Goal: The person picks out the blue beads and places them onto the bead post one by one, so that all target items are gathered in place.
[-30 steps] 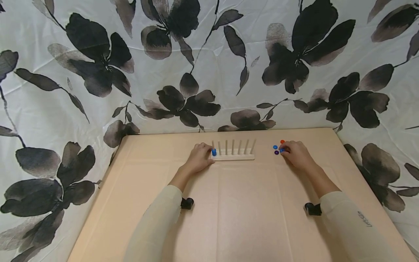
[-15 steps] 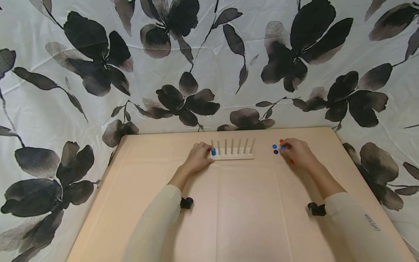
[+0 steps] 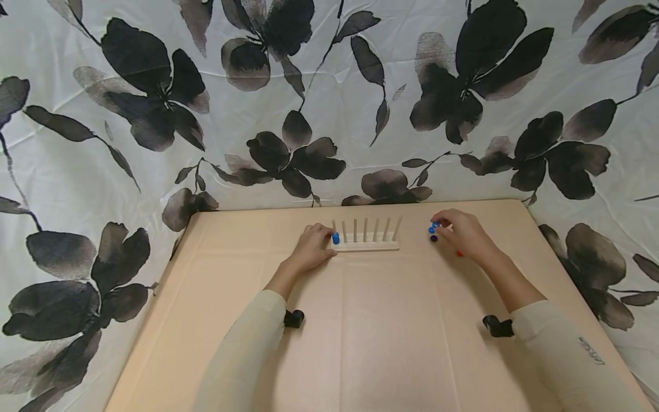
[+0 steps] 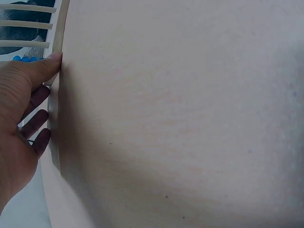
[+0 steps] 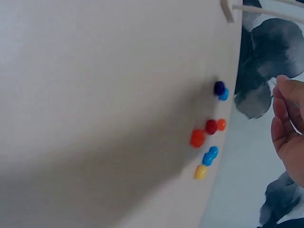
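My left hand grips the left end of a pale wooden peg rack, with its thumb along the front edge. Blue beads are stacked on the leftmost peg, right beside those fingers; the other pegs are bare. On the right, my right hand pinches a blue bead between thumb and fingertips, above the table. That bead is hidden behind the hand in the right wrist view. Below the hand lie a dark purple bead, a blue bead and an orange-red bead.
More loose beads lie near the table's far edge: a dark red bead, an orange bead, blue beads and a yellow bead. A floral cloth hangs behind the tan table.
My right hand has lifted and moved up and left with the blue bead, now covering the orange bead at the back. An orange-red bead has come into view under its wrist. The left hand stays put.
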Motion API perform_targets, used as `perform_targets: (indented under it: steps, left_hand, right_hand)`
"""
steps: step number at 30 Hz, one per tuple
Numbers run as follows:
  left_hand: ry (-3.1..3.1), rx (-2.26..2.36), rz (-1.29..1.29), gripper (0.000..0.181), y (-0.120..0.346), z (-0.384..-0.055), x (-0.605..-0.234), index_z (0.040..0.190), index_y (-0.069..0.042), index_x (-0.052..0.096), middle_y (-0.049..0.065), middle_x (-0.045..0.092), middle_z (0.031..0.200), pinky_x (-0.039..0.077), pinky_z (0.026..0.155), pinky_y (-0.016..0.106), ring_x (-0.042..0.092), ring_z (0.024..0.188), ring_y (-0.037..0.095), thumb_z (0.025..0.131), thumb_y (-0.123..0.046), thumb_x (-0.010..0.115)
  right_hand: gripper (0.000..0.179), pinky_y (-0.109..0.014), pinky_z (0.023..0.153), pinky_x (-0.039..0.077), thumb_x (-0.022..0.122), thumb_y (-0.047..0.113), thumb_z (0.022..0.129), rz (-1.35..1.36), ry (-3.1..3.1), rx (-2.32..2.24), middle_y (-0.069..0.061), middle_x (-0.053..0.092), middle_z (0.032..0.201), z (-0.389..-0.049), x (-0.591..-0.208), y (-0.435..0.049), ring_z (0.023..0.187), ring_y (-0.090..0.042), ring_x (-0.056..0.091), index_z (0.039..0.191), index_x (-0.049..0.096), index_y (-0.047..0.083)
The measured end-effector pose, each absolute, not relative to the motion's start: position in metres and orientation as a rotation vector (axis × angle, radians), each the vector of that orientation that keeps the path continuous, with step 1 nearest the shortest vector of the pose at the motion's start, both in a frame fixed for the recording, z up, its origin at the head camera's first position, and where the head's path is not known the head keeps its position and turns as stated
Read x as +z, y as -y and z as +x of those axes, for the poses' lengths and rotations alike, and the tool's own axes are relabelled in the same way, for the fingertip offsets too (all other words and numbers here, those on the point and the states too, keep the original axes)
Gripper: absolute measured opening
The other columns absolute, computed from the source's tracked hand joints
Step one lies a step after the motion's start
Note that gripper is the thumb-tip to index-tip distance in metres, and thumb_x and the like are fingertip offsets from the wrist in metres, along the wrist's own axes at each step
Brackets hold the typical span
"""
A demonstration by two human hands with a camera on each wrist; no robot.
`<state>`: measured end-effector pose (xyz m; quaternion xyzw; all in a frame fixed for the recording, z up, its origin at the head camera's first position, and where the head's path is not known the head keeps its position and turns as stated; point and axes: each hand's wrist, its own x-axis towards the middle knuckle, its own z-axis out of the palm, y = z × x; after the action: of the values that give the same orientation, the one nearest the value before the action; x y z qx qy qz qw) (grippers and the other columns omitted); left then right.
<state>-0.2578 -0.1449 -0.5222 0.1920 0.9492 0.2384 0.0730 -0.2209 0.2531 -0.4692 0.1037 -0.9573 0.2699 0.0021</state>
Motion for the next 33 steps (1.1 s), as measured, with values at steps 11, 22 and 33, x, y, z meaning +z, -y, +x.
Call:
perform_targets:
  steps: [11, 22, 33]
  left_hand:
    - [-2.845, 0.716, 0.581, 0.057, 0.145, -0.258, -0.522, 0.139, -0.008, 0.062, 0.011, 0.058, 0.137, 0.039, 0.113, 0.047, 0.047, 0.131, 0.031, 0.09, -0.029, 0.082]
    - [-2.858, 0.721, 0.597, 0.057, 0.145, -0.256, -0.523, 0.138, -0.007, 0.063, 0.011, 0.059, 0.137, 0.04, 0.112, 0.047, 0.048, 0.131, 0.032, 0.089, -0.029, 0.083]
    - [-2.855, 0.735, 0.593, 0.056, 0.145, -0.254, -0.524, 0.137, -0.008, 0.063, 0.011, 0.06, 0.137, 0.04, 0.113, 0.047, 0.048, 0.13, 0.032, 0.089, -0.029, 0.083]
  right_hand:
    - [0.021, -0.05, 0.084, 0.053, 0.072, 0.009, 0.096, 0.477, 2.859, 0.856, -0.016, 0.073, 0.109, -0.224, -0.445, -0.225, 0.099, -0.033, 0.069, 0.116, 0.072, 0.002]
    - [0.018, -0.045, 0.083, 0.055, 0.071, 0.011, 0.098, 0.531, 2.76, 1.012, -0.012, 0.072, 0.107, -0.233, -0.422, -0.182, 0.097, -0.027, 0.067, 0.114, 0.073, 0.005]
    - [0.017, -0.041, 0.083, 0.053, 0.074, 0.013, 0.096, 0.622, 2.712, 1.083, -0.009, 0.071, 0.102, -0.241, -0.415, -0.136, 0.094, -0.024, 0.066, 0.112, 0.074, 0.007]
